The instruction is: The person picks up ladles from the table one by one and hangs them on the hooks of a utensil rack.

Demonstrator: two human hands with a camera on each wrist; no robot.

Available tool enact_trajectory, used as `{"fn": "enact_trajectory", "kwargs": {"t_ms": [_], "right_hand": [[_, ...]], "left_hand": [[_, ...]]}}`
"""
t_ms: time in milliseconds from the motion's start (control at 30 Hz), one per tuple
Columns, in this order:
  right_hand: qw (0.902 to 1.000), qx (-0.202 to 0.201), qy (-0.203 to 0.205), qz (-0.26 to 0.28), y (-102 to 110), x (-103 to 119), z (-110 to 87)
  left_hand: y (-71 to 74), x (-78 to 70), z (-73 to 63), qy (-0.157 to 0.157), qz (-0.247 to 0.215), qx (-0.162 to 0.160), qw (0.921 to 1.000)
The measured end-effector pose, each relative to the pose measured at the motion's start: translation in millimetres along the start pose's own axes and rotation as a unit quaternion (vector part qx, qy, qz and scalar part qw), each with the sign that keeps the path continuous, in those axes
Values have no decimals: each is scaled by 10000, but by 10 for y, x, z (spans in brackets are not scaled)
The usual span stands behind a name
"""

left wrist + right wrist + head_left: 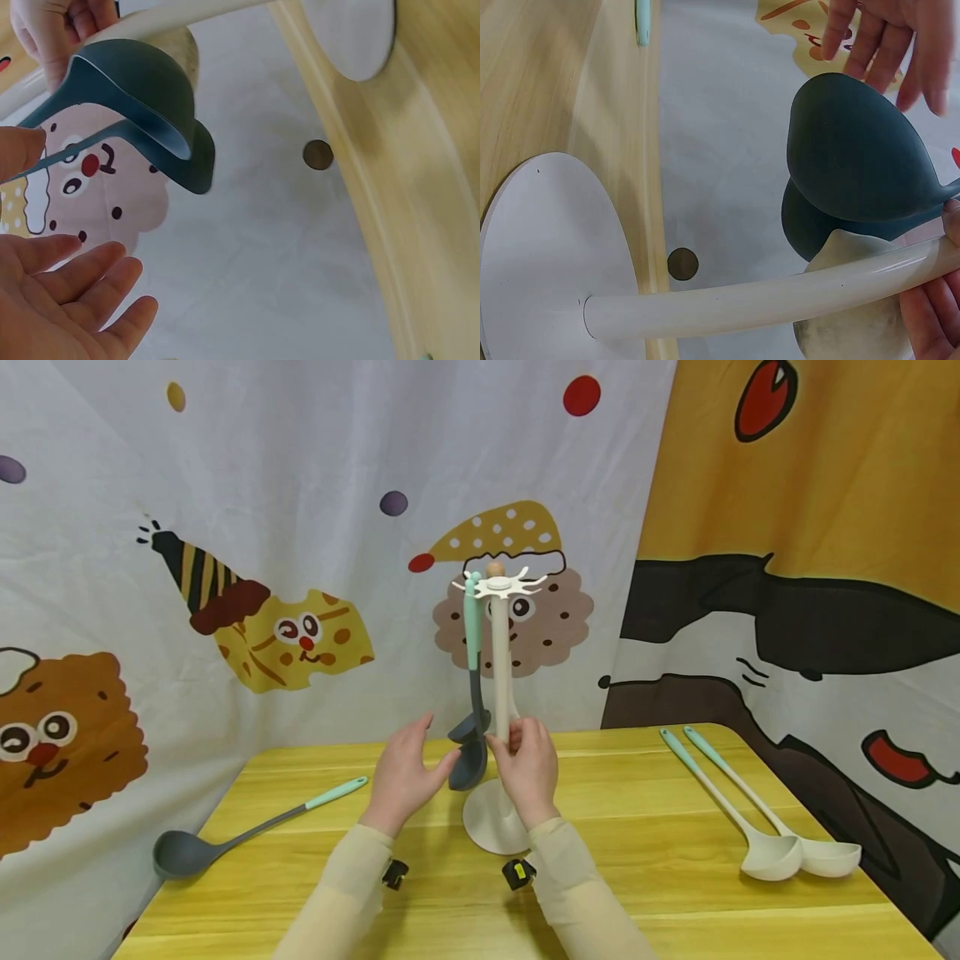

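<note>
A white rotating utensil stand [500,668] rises from a round base, with a ring of hooks on top. Two dark grey ladles with mint handles hang on its left side, the nearer ladle [468,767] overlapping the farther ladle [461,728]. Behind the pole, the right wrist view shows a pale ladle bowl [855,330], partly covered. My right hand [530,770] grips the pole below its middle, thumb on the left and fingers curled at the right. To the left of the hanging ladles, my left hand [408,774] is spread with nothing in it.
On the wooden table [615,893], a grey ladle [187,853] with a mint handle lies at the left. Two white ladles lie side by side at the right, the inner ladle [772,857] next to the outer ladle [831,857]. A printed curtain [300,485] hangs behind.
</note>
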State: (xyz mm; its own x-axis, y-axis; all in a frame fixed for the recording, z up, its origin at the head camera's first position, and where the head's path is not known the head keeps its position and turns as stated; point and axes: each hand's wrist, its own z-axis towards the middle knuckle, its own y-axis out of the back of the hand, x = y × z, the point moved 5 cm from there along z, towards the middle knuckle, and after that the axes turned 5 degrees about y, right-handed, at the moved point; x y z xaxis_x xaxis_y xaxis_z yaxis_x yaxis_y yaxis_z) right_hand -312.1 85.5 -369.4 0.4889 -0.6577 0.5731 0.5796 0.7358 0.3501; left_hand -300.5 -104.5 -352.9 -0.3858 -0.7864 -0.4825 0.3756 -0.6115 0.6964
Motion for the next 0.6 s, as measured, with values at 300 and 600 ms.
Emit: {"fn": "enact_trajectory", "kwargs": {"t_ms": [300, 600], "right_hand": [[9999, 80, -78, -34, -16, -18, -6], [9998, 141, -142, -7, -29, -35, 0]], "left_hand": [[-11, 170, -36, -151, 325, 77, 9993], [-2, 372, -58, 27, 705, 205, 9973]]}}
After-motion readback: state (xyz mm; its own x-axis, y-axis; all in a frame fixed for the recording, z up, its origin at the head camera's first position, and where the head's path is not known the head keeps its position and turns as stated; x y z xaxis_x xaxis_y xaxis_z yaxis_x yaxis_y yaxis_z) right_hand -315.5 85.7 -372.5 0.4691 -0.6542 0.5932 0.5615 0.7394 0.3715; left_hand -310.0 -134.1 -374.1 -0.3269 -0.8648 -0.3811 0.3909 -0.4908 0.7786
